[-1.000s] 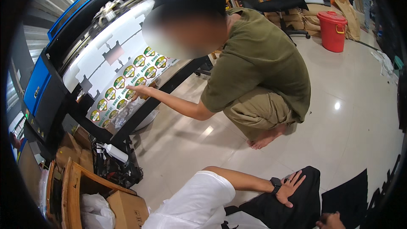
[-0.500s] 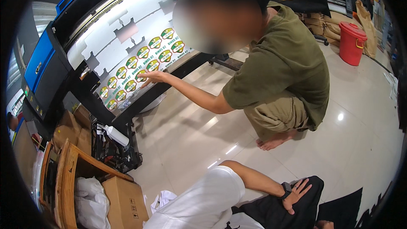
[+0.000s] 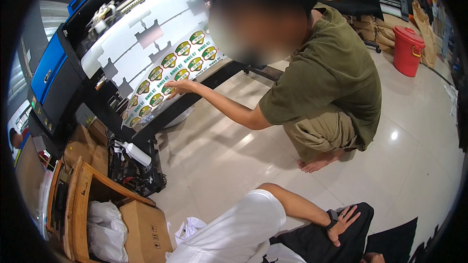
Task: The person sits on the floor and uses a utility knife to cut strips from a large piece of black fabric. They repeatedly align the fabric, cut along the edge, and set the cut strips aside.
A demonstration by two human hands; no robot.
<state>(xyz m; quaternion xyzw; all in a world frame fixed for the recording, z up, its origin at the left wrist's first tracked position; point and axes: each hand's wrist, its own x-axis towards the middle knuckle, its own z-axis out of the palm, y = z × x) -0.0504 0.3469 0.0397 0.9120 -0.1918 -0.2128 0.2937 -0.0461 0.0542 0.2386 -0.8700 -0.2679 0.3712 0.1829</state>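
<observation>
My left hand (image 3: 342, 225), with a dark watch at the wrist, rests spread and empty on my black-trousered knee (image 3: 355, 243). My right hand (image 3: 374, 257) is only partly visible at the bottom edge beside that knee; its fingers are hidden. In front of me a co-worker in an olive T-shirt (image 3: 329, 75) squats barefoot, one hand (image 3: 181, 86) stretched out to a hanging sheet of printed green-and-yellow labels (image 3: 168, 60) on a large black-and-blue printer (image 3: 48, 77). Whether those fingers grip the sheet is unclear.
A wooden cabinet (image 3: 77, 214) with a cardboard box (image 3: 144, 234) is at the lower left, near a white bottle (image 3: 139, 154). A red lidded bucket (image 3: 407, 56), black chair (image 3: 363, 7) and stacked sacks stand behind the co-worker on the tiled floor (image 3: 414, 165).
The view has shifted, so the scene sits further right and my left hand lower. The printer's carriage shows at a different place along its rail. My left hand stays resting on the knee.
</observation>
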